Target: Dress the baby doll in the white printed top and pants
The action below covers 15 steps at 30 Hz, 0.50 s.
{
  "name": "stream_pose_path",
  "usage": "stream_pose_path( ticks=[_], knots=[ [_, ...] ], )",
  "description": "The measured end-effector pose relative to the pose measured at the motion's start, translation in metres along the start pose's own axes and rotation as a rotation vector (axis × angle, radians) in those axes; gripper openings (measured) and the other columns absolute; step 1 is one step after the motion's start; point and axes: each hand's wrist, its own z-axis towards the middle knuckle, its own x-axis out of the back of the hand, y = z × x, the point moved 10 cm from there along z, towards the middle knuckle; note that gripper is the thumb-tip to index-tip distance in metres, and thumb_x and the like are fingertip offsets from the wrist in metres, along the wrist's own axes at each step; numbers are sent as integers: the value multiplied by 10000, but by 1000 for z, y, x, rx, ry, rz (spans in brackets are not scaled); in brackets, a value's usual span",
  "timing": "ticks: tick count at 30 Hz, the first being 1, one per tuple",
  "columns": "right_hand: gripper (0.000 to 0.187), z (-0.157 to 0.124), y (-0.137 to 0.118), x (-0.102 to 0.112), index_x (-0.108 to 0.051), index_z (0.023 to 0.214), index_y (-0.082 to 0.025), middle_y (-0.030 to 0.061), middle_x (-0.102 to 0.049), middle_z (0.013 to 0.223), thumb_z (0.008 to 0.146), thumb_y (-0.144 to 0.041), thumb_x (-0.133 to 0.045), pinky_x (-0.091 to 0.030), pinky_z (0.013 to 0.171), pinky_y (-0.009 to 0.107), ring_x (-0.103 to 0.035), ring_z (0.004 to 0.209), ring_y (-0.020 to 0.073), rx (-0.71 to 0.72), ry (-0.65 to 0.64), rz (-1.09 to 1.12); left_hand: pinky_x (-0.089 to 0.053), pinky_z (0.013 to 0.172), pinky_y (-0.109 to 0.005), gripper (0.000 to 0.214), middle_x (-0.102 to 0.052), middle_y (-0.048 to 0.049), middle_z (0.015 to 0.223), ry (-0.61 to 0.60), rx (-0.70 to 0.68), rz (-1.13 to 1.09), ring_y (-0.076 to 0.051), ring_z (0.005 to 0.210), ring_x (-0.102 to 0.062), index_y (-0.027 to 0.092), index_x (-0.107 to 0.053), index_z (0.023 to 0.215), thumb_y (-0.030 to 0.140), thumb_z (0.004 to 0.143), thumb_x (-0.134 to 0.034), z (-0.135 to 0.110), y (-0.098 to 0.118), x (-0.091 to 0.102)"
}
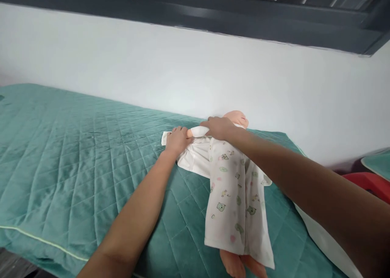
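Note:
A baby doll point(235, 116) lies on its back on a green quilted bed cover, its head toward the wall and its feet toward me. Patterned white pants point(227, 188) cover its legs, and a white shirt point(195, 158) is spread beneath its upper body. The doll's white arm point(199, 131) stretches out to the left. My left hand point(177, 141) is closed at the doll's hand, over the shirt's sleeve point(164, 138). My right hand point(218, 128) is closed around the upper part of the same arm, close to the doll's head. My right forearm hides part of the doll's torso.
The green bed cover point(76, 156) reaches to a white wall point(137, 67) behind the doll. A dark window frame point(213, 18) with bars runs above. At the right edge are a red object point(368, 184) and a white surface point(326, 233), partly hidden by my arm.

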Motion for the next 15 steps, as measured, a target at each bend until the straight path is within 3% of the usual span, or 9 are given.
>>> stream_pose_path(
  ticks=[4,8,10,12,14,15],
  knots=[
    [319,8,-6,-7,-632,1212,-282,108,-667,1160,912,-374,-571,-478,768,384,-636,1044,312,-17,8,57,-407,996,-451,346,-633,-118,1229,73,-165,59,-310,1189,-546,217,-575,1225,418,943,-572,-3,26,5],
    [449,-7,13,-8,-575,1356,-262,107,-635,1334,914,-338,-581,-475,964,438,-583,1214,314,-31,113,284,-408,956,-447,431,-629,-92,1237,79,-239,81,-307,1168,-567,267,-498,1383,330,959,-548,-4,33,4],
    [420,-32,34,3,-590,1356,-223,100,-602,1411,953,-322,-522,-423,1078,444,-542,1295,284,-106,295,518,-411,939,-448,419,-638,-86,1212,93,-226,95,-311,1154,-575,276,-503,1381,331,967,-533,-2,31,4],
    [341,-75,54,16,-678,1229,-215,82,-646,1356,974,-309,-473,-411,1106,447,-553,1288,262,-238,524,785,-412,936,-446,386,-645,-84,1204,99,-208,108,-309,1147,-579,277,-525,1353,332,972,-523,-1,29,2],
    [290,-115,42,26,-718,1135,-240,60,-689,1279,958,-339,-511,-440,1083,461,-589,1239,256,-206,624,1060,-412,939,-436,362,-650,-84,1210,101,-190,115,-303,1144,-582,272,-541,1330,323,972,-518,0,28,-1],
    [266,-130,21,30,-725,1116,-260,41,-705,1246,951,-354,-539,-457,1069,447,-610,1210,243,-88,583,1223,-410,943,-432,352,-652,-87,1211,106,-186,120,-301,1145,-583,265,-547,1320,322,974,-516,0,28,-1]
  ],
)
